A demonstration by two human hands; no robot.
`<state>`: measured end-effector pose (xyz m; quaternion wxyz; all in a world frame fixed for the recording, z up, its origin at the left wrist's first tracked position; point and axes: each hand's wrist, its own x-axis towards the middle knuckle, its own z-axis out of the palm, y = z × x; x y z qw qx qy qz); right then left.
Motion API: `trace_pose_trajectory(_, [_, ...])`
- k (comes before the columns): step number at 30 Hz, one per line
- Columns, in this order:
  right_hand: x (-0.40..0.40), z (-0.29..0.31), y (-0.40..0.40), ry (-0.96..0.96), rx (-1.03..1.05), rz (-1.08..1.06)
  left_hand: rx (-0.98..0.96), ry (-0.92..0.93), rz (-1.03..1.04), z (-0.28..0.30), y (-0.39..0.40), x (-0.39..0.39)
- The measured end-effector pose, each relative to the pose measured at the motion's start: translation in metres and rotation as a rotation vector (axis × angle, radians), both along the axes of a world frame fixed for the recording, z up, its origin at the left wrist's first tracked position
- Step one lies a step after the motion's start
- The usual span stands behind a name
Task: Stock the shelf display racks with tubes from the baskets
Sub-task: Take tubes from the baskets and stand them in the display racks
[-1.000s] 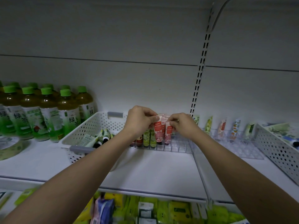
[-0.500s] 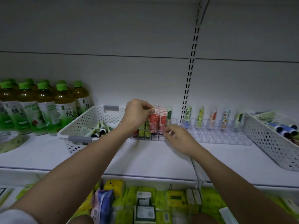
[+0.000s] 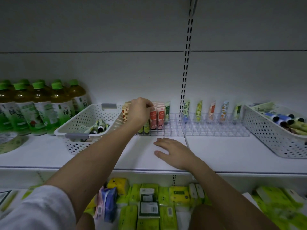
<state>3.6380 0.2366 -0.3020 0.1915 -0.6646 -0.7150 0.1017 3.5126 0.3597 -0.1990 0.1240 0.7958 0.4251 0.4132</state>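
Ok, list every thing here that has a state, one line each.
left hand: curled on the pink tubes' tops
right hand: flat on the shelf, holding nothing
pink tubes: upright in left rack
right rack: one back row filled
left basket: few tubes left
right basket: tubes lying inside

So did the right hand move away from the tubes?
Yes. The right hand left the pink tubes in the clear rack and dropped toward the shelf's front edge.

Green-capped plastic bottles of amber tea (image 3: 41, 107) stand clustered at the shelf's left end, a flat green-printed roll of tape (image 3: 10, 143) lying in front of them; yellow-green soft packs of tissues (image 3: 149, 206) crowd the lower shelf
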Motion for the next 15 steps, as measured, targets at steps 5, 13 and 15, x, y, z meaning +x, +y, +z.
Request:
trace_pose_trajectory(5, [0.001,-0.001,0.001,0.009,-0.001,-0.014,0.069,0.078,-0.009,0.002,0.003,0.003])
trace_pose_trajectory(13, [0.001,-0.002,0.0,0.021,0.001,-0.01,0.078,0.138,-0.014,0.005,0.006,0.011])
trace_pose_trajectory(15, [0.001,-0.001,0.0,0.023,-0.002,-0.009,0.071,0.146,-0.007,0.005,0.006,0.012])
